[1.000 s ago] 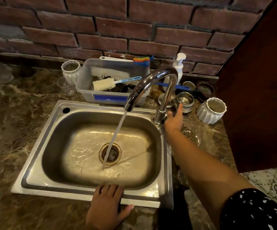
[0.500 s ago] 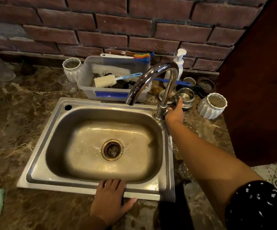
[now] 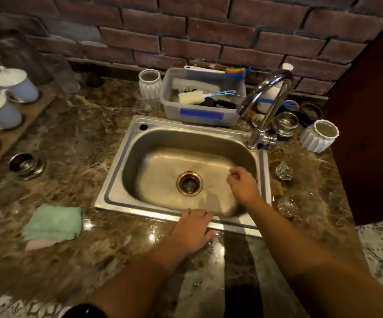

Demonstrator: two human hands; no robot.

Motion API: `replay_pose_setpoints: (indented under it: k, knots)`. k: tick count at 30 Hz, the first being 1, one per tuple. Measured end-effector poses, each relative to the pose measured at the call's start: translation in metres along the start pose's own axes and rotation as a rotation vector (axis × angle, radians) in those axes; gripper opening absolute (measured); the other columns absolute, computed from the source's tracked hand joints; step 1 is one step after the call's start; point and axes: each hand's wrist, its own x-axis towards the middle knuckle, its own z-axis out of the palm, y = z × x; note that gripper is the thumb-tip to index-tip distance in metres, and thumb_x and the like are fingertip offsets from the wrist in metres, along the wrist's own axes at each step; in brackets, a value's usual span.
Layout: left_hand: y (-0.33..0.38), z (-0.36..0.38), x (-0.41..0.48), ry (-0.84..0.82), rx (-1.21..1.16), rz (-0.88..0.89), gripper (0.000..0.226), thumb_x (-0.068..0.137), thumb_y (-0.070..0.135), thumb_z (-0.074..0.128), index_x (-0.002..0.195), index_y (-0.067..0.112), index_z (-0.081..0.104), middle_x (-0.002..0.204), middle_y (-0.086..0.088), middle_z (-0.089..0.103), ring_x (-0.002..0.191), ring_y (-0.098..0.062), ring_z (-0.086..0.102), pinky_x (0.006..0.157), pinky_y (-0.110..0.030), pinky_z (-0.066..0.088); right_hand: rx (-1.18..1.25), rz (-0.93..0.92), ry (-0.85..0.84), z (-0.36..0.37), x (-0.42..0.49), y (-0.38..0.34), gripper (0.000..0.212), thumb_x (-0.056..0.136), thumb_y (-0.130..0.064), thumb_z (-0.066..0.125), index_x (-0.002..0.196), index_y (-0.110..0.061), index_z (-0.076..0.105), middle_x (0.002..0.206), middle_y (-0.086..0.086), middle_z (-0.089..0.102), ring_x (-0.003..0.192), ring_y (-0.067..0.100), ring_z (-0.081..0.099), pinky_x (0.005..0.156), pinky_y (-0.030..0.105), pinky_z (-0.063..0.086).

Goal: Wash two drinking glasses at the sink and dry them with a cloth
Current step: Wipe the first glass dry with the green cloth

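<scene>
Two clear drinking glasses stand on the marble counter right of the steel sink: the far glass and the near glass. A folded green cloth lies on the counter left of the sink. My left hand rests flat on the sink's front rim. Over the right side of the basin hovers my right hand, fingers loosely curled and holding nothing. No water runs from the tap.
A grey tub with brushes stands behind the sink. White ribbed cups stand at either side of it. A small glass jar sits by the tap. White mugs and a steel bowl are at left.
The water stopped running. My right hand left the tap handle and came down over the basin. The view swung left, showing the cloth and mugs.
</scene>
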Motion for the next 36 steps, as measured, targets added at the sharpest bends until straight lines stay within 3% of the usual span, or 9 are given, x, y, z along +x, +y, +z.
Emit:
replay_pose_setpoints:
  k: [3,7,11,15,20,25,28,32,36]
  knots:
    - [-0.038,-0.024,-0.029,0.065,-0.141,-0.009,0.048,0.100,0.035,0.053,0.146,0.026,0.041,0.151,-0.001,0.043,0.135,-0.023,0.045,0.114,-0.042,0.036,0.002,0.005,-0.183,0.039,-0.021,-0.018,0.015,0.093,-0.009,0.058,0.104,-0.011,0.068,0.100,0.010,0.074,0.083,0.022,0.071,0.072,0.030,0.051]
    - [-0.123,-0.043,-0.080,0.203,-0.217,-0.078,0.050,0.100,0.031,0.053,0.148,0.019,0.042,0.150,-0.007,0.042,0.130,-0.027,0.053,0.109,-0.038,0.044,-0.100,-0.101,-0.336,0.097,-0.053,-0.060,0.012,0.092,-0.006,0.058,0.090,-0.011,0.068,0.089,0.007,0.071,0.074,0.023,0.071,0.057,0.020,0.049]
    - [-0.210,-0.062,-0.132,0.350,-0.219,-0.196,0.045,0.097,0.027,0.060,0.139,0.012,0.053,0.136,-0.011,0.055,0.122,-0.030,0.056,0.105,-0.041,0.047,-0.188,-0.220,-0.420,0.165,-0.077,-0.102,0.021,0.089,-0.012,0.059,0.075,-0.026,0.064,0.081,0.000,0.070,0.076,0.022,0.070,0.075,0.038,0.059]
    - [-0.274,-0.074,-0.176,0.401,-0.202,-0.326,0.052,0.092,0.025,0.068,0.140,0.010,0.053,0.136,-0.014,0.057,0.125,-0.033,0.053,0.106,-0.042,0.044,-0.223,-0.345,-0.506,0.231,-0.102,-0.136,0.011,0.089,-0.019,0.060,0.095,-0.020,0.069,0.089,0.002,0.067,0.081,0.021,0.065,0.084,0.042,0.056]
    - [-0.333,-0.069,-0.211,0.327,-0.221,-0.349,0.056,0.096,0.019,0.063,0.149,0.014,0.046,0.152,-0.011,0.048,0.137,-0.030,0.047,0.115,-0.038,0.037,-0.384,-0.417,-0.556,0.303,-0.124,-0.165,0.025,0.089,-0.025,0.066,0.112,-0.014,0.064,0.109,0.008,0.070,0.099,0.027,0.066,0.091,0.043,0.054]
    - [-0.354,-0.056,-0.223,0.198,-0.167,-0.256,0.057,0.094,0.026,0.058,0.149,0.018,0.045,0.148,-0.008,0.050,0.134,-0.029,0.047,0.113,-0.040,0.038,-0.602,-0.467,-0.518,0.342,-0.132,-0.172,0.047,0.087,-0.030,0.070,0.129,-0.014,0.057,0.127,0.010,0.061,0.115,0.028,0.059,0.096,0.036,0.050]
    - [-0.351,-0.056,-0.221,0.201,-0.162,-0.321,0.054,0.097,0.034,0.058,0.147,0.019,0.046,0.142,-0.006,0.052,0.131,-0.026,0.047,0.107,-0.039,0.041,-0.734,-0.483,-0.437,0.353,-0.132,-0.170,0.044,0.085,-0.031,0.072,0.123,-0.013,0.057,0.126,0.012,0.059,0.116,0.030,0.057,0.096,0.038,0.050]
    - [-0.350,-0.062,-0.213,0.110,-0.139,-0.352,0.045,0.096,0.040,0.061,0.134,0.018,0.055,0.128,-0.008,0.057,0.120,-0.028,0.055,0.098,-0.042,0.047,-0.852,-0.398,-0.515,0.358,-0.132,-0.170,0.037,0.087,-0.033,0.069,0.115,-0.010,0.062,0.118,0.015,0.064,0.107,0.032,0.063,0.081,0.036,0.050]
    - [-0.348,-0.071,-0.209,0.008,-0.135,-0.299,0.028,0.095,0.033,0.063,0.116,0.015,0.059,0.117,-0.010,0.058,0.108,-0.029,0.058,0.086,-0.037,0.046,-0.684,-0.311,-0.555,0.351,-0.135,-0.167,0.018,0.077,-0.024,0.069,0.090,-0.016,0.059,0.095,0.008,0.066,0.084,0.024,0.062,0.062,0.030,0.045]
